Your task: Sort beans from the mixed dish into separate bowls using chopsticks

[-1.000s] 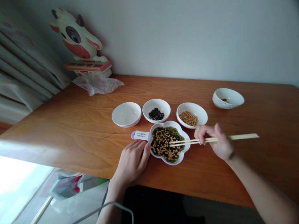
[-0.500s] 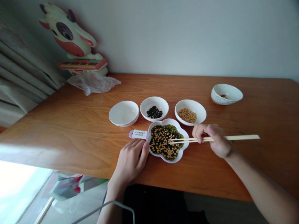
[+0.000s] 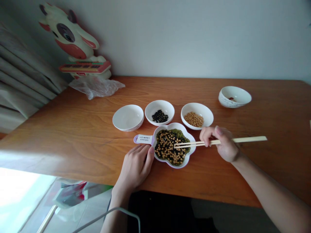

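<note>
Two long chopsticks [image 3: 245, 140], gripped by the right hand [image 3: 225, 147], point left to the mixed beans [image 3: 166, 149] in the flower-shaped dish [image 3: 187, 157], which sits between both hands but nearer the left hand [image 3: 136, 163] (curled by its edge, though I can't tell if it's gripping).

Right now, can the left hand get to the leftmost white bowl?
Probably yes. The left hand is on the near side of that white bowl, and only the labelled handle lies near its path, seemingly low enough to pass over.
</note>
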`<control>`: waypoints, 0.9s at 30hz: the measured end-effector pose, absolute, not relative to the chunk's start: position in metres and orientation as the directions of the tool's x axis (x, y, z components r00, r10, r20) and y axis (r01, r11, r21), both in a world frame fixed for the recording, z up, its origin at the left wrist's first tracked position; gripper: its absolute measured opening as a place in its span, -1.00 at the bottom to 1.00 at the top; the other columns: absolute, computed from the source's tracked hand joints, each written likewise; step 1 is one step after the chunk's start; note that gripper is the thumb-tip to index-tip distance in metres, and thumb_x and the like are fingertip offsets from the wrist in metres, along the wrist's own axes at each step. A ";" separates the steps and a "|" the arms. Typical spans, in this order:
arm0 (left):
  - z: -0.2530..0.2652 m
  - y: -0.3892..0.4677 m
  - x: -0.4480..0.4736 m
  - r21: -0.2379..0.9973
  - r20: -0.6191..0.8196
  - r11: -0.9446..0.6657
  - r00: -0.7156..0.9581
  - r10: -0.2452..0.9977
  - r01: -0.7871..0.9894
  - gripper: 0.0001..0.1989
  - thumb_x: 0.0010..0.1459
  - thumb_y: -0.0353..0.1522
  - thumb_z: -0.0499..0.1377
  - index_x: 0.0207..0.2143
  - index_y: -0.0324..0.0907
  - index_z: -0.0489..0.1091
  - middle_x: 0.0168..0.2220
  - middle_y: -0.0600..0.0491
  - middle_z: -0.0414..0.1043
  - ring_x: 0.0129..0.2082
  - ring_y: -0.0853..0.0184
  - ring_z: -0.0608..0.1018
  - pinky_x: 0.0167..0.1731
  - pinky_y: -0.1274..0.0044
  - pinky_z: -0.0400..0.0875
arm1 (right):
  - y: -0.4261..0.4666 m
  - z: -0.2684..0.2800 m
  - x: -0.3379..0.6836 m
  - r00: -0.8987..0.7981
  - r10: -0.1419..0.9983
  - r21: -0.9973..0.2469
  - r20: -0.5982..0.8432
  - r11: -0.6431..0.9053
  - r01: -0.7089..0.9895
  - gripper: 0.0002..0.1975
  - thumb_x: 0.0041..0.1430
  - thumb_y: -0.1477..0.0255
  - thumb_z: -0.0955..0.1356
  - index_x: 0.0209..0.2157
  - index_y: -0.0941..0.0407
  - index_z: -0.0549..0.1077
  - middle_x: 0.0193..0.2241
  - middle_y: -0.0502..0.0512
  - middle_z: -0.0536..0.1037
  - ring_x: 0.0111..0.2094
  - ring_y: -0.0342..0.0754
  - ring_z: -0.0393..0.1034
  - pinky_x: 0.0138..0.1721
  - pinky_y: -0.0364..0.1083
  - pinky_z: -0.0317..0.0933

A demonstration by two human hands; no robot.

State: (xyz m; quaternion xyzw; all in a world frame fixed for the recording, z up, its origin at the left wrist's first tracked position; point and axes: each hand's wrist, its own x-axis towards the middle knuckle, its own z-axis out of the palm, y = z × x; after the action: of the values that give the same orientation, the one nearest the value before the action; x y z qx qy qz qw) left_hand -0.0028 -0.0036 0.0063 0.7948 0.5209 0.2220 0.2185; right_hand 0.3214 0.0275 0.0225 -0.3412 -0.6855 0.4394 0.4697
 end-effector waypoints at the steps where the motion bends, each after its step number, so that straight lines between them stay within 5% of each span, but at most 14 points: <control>1: 0.006 -0.003 -0.003 0.578 0.127 -0.361 0.357 0.925 0.732 -0.65 0.52 -0.27 -0.10 -0.38 -0.09 0.19 -0.36 0.03 0.45 -0.36 0.25 0.46 -0.26 0.41 0.28 | 0.027 0.023 0.322 -0.322 0.881 -0.923 0.346 0.381 0.049 -0.40 0.55 0.15 0.07 -0.50 0.06 0.44 -0.54 0.08 0.40 -0.46 0.01 0.28 -0.32 0.05 0.12; 27: 0.006 -0.005 -0.003 0.599 0.114 -0.355 0.362 0.925 0.718 -0.65 0.53 -0.27 -0.10 -0.38 -0.10 0.17 -0.35 0.06 0.41 -0.35 0.28 0.42 -0.25 0.43 0.23 | 0.026 0.020 0.323 -0.387 0.874 -0.933 0.293 0.350 0.085 -0.33 0.55 0.08 -0.03 -0.46 0.07 0.40 -0.49 0.06 0.37 -0.42 -0.01 0.26 -0.27 0.03 0.12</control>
State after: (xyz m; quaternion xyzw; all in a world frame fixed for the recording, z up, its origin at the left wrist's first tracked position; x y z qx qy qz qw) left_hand -0.0031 -0.0049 0.0058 0.7921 0.5184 0.2236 0.2318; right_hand 0.3225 0.0257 0.0204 -0.3436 -0.6976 0.4547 0.4342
